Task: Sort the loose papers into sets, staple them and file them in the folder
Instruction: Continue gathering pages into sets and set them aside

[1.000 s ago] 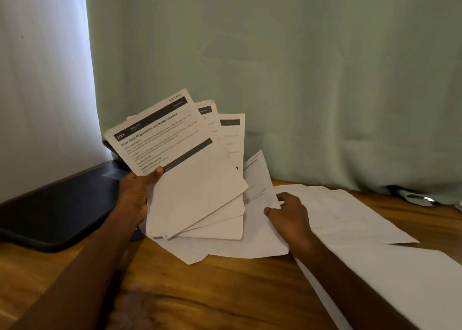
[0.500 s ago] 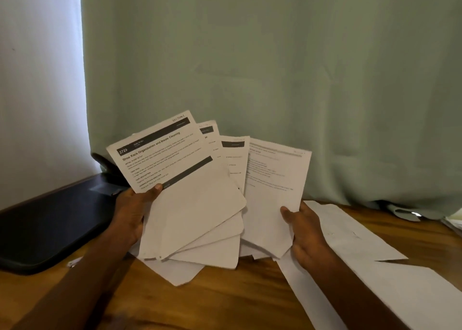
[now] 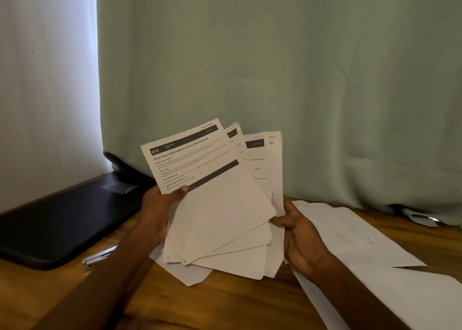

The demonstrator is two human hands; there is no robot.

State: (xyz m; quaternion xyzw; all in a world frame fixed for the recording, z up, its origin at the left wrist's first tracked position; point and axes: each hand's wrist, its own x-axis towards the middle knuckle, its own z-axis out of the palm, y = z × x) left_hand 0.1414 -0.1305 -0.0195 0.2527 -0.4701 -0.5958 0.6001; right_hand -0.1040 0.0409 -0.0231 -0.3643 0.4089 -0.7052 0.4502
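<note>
My left hand [image 3: 160, 212] grips a fanned set of printed sheets [image 3: 212, 199] held upright above the wooden table, thumb on the front page headed "Shoe Rack Organization and Insole Cleaning". My right hand [image 3: 297, 232] holds the rearmost sheet [image 3: 276, 169] against the right side of the fan, fingers behind it and thumb at its edge. More loose white papers [image 3: 362, 244] lie flat on the table at the right. A black folder [image 3: 65, 217] lies at the left. A silver stapler [image 3: 97, 257] sits on the table beside the folder, partly hidden by my left forearm.
A pale green curtain [image 3: 300, 79] hangs right behind the table, with a white curtain [image 3: 45, 79] at the left. The wooden tabletop [image 3: 225, 304] shows in front of the papers. A small shiny object [image 3: 425, 218] lies under the curtain hem at far right.
My right hand lifted one sheet off the table and brought it left against the back of the fan. The fan in my left hand shifted slightly right.
</note>
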